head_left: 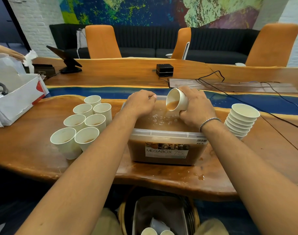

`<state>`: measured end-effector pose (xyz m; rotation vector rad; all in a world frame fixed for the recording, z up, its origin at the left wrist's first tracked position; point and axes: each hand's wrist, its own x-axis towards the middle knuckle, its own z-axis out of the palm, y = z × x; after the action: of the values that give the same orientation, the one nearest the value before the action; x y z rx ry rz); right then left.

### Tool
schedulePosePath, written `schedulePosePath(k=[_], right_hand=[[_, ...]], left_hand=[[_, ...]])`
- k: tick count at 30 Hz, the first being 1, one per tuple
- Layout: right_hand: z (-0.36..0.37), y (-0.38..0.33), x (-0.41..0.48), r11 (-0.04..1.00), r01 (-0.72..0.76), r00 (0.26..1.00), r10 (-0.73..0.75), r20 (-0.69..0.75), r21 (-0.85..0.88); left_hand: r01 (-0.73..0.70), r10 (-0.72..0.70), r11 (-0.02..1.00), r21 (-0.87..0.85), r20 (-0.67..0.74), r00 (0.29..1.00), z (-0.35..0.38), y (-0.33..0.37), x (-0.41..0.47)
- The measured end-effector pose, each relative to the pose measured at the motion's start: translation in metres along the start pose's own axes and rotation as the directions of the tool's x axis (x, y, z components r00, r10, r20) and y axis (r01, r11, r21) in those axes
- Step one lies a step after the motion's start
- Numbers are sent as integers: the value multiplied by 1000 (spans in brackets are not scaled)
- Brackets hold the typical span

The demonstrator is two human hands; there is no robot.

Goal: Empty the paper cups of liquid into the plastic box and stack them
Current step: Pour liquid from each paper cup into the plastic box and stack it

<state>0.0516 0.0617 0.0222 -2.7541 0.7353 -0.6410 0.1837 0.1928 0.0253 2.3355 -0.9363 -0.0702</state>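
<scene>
A clear plastic box (168, 134) labelled MEGABOX stands in the middle of the wooden table, nearly full of brown liquid. My right hand (195, 107) grips a white paper cup (177, 101), tipped on its side above the box, and brown liquid streams out of it into the box. My left hand (140, 103) holds the box's far left rim with curled fingers. Left of the box stand several upright paper cups (84, 126), some with brown liquid in the bottom. A stack of empty cups (241, 120) stands to the right of the box.
A white cardboard box (17, 97) sits at the far left, with another person's hand (8, 51) above it. A tablet on a stand (67, 61), a small black device (164, 70) and cables (246, 99) lie beyond. Drops of spilled liquid (200, 176) wet the table's front edge. A bin (158, 216) sits below.
</scene>
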Motion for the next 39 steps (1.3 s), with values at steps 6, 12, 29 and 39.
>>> schedulePosePath(k=[6,12,29,39], right_hand=[[-1,0,0,1000,4,1000,-4,9,-18],[-1,0,-1,1000,6,1000,-6,0,-27],[1,1,1,996,32,999,-34,-24,-81],[2,2,1,993,58,996,-63,-55,-102]], left_hand=[[-1,1,1000,-7,2,1000,0,0,1],[-1,1,1000,-13,-1,1000,0,0,0],[9,-9,1000,-9,2,1000,0,2,0],[4,-4,1000,-10,0,1000,0,2,0]])
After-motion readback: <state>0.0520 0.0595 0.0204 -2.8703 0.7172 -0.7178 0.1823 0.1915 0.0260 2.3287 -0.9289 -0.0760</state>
